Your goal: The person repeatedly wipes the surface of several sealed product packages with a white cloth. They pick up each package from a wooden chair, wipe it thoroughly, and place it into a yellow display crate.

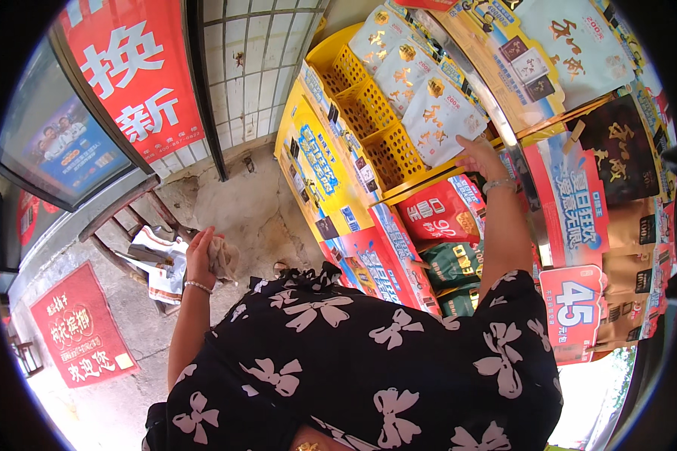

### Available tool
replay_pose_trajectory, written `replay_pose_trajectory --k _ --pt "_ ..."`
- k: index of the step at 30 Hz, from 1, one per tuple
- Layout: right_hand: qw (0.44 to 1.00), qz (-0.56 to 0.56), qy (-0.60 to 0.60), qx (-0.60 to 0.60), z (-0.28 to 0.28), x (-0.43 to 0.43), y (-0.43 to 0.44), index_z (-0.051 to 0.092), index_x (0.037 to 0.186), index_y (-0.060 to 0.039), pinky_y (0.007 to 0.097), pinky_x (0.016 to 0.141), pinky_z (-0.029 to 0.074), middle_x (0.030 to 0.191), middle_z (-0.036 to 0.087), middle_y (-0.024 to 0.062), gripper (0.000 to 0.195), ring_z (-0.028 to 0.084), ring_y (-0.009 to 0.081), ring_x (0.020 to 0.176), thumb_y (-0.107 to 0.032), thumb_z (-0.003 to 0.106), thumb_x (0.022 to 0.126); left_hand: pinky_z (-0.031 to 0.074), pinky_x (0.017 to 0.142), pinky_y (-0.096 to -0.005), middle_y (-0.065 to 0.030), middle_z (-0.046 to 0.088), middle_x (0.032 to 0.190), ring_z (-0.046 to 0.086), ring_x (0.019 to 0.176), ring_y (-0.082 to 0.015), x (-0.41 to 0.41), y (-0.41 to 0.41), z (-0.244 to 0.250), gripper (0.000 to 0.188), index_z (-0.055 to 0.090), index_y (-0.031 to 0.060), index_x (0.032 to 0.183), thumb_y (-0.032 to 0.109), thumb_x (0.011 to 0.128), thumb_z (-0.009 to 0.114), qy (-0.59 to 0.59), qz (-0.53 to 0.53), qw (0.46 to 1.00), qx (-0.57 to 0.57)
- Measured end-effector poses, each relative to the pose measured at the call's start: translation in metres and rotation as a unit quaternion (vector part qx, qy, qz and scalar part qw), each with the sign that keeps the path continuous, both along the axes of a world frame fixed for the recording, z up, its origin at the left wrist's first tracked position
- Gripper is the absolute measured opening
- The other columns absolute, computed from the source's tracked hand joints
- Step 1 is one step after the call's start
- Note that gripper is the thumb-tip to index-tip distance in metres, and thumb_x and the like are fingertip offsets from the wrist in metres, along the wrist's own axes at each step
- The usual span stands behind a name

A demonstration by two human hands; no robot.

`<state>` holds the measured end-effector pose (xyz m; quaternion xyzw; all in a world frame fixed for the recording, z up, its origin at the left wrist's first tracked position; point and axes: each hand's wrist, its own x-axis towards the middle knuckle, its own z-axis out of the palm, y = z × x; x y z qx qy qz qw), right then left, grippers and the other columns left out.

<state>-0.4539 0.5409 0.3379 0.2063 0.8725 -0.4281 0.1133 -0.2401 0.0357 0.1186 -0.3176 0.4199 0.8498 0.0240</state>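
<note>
My left hand is closed on a crumpled greyish-beige cloth beside a wooden chair. White plastic packaging with brown stripes lies on the chair's seat. On the right, my right hand reaches to a display stand, its fingertips at the lower right edge of a white packet with gold lettering. Whether the fingers grip that packet or only touch it is not clear. The packet stands in front of similar ones, beside a yellow perforated basket tray.
Red and dark green packets fill the shelf below. More shelving with brown packets and a red price sign stands at right. A red mat lies on the concrete floor. A glass-fronted cabinet stands at left.
</note>
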Motion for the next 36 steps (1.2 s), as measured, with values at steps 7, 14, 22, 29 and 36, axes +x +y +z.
replay_pose_trajectory --k 7,14,22,29,36 --pt "0.991 -0.044 0.103 0.079 -0.015 -0.01 0.001 0.044 0.103 -0.0066 0.0221 0.032 0.035 0.073 0.058 0.0086 0.036 0.054 0.0135 0.044 -0.032 0.054 0.08 0.047 0.06 -0.0269 -0.0086 0.06 0.081 0.057 0.069 -0.0152 -0.005 -0.002 -0.006 0.023 0.056 0.0045 0.098 0.021 0.083 0.056 0.003 -0.011 1.0 -0.002" --pt "0.986 -0.133 0.095 0.032 -0.028 0.006 0.005 0.042 0.102 -0.0079 0.0268 0.028 0.029 0.068 0.056 0.0075 0.031 0.044 0.0148 0.034 -0.027 0.054 0.08 0.048 0.061 -0.0284 -0.0092 0.061 0.083 0.057 0.07 -0.0162 -0.004 -0.008 -0.007 0.023 0.056 0.0053 0.098 0.022 0.082 0.057 0.0 -0.01 1.0 0.003" --pt "0.991 -0.104 0.083 -0.008 -0.023 0.02 -0.015 0.047 0.101 -0.0118 0.0217 0.037 0.037 0.085 0.056 0.0036 0.037 0.053 0.0141 0.052 -0.028 0.065 0.073 0.049 0.062 -0.0294 -0.0089 0.06 0.083 0.057 0.07 -0.0166 -0.003 -0.007 -0.01 0.023 0.056 0.0058 0.097 0.023 0.082 0.057 0.0 0.005 1.0 0.014" --pt "0.983 -0.041 0.174 -0.05 0.021 0.044 0.021 0.047 0.119 -0.0156 0.0355 0.08 0.035 0.117 0.045 0.0065 0.06 0.039 0.0197 0.108 -0.046 0.063 0.069 0.049 0.062 -0.0302 -0.0087 0.06 0.082 0.057 0.071 -0.0171 0.007 -0.017 -0.022 0.023 0.056 0.0044 0.096 0.023 0.082 0.055 -0.001 0.042 0.999 0.01" --pt "0.978 -0.033 0.203 -0.036 0.016 0.006 0.024 0.046 0.121 -0.0173 0.0398 0.087 0.028 0.123 0.041 0.0048 0.07 0.033 0.0209 0.115 -0.053 0.064 0.063 0.049 0.059 -0.0297 -0.0079 0.06 0.08 0.057 0.067 -0.0167 0.004 -0.013 -0.024 0.021 0.057 0.0056 0.094 0.022 0.081 0.058 -0.004 0.038 0.999 0.033"
